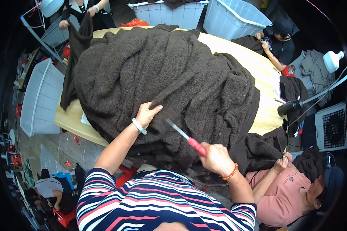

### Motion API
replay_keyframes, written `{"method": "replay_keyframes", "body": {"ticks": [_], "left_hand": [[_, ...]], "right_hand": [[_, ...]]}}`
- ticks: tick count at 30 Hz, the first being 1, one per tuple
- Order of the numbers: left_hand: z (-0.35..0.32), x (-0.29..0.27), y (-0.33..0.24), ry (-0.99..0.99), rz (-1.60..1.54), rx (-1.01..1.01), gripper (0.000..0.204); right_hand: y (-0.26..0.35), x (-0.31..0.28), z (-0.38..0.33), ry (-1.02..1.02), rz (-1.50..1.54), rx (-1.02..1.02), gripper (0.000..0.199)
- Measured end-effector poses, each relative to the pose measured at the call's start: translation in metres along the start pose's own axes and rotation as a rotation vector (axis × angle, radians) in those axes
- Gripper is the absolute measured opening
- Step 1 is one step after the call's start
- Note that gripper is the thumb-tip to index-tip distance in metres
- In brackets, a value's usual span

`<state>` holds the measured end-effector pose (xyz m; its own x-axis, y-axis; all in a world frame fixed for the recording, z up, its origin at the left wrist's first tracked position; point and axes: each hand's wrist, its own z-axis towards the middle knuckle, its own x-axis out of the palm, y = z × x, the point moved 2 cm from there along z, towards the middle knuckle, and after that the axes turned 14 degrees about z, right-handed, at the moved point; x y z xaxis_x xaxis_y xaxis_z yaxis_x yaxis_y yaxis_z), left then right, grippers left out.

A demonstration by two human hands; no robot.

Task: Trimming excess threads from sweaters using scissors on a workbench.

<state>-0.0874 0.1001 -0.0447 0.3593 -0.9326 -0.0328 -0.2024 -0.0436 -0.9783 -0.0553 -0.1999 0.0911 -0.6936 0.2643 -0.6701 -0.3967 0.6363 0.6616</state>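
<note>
A large heap of dark brown fuzzy knit fabric (pixel 154 69) covers most of the table before me. My left hand (pixel 145 115), with a pale bangle at the wrist, is closed on a raised fold of this fabric near the heap's front. From the right, my right hand (pixel 218 158) grips the red handle of a tool (pixel 196 145). Its narrow metal shaft points up and left towards the fold by my left hand. The tool's far end is blurred against the fabric, so its shape cannot be made out.
The pale wooden table (pixel 264 111) shows around the heap. Across it, a person (pixel 89 11) holds up dark fabric. Another person (pixel 281 42) works at the far right. Close on my right, a person in pink (pixel 283 188) handles fabric. A white bin (pixel 42 98) stands left.
</note>
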Motion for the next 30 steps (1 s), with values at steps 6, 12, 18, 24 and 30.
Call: {"method": "replay_keyframes", "body": {"ticks": [6, 12, 18, 24, 30], "left_hand": [[-0.021, -0.004, 0.019, -0.016, -0.069, -0.072, 0.034], [-0.046, -0.003, 0.017, -0.144, 0.049, -0.048, 0.033], [-0.07, 0.013, 0.003, -0.169, -0.344, -0.094, 0.024], [-0.08, 0.013, 0.009, -0.169, -0.445, -0.128, 0.02], [-0.098, 0.005, 0.008, -0.286, -0.351, -0.147, 0.024]], "right_hand": [[0.011, 0.002, -0.005, -0.058, 0.008, -0.02, 0.016], [0.006, 0.01, -0.018, 0.098, 0.036, -0.176, 0.016], [-0.001, 0.008, -0.018, 0.083, -0.107, -0.192, 0.013], [-0.003, 0.003, -0.02, 0.133, -0.106, -0.269, 0.015], [-0.009, -0.004, -0.017, -0.04, -0.112, -0.199, 0.014]]}}
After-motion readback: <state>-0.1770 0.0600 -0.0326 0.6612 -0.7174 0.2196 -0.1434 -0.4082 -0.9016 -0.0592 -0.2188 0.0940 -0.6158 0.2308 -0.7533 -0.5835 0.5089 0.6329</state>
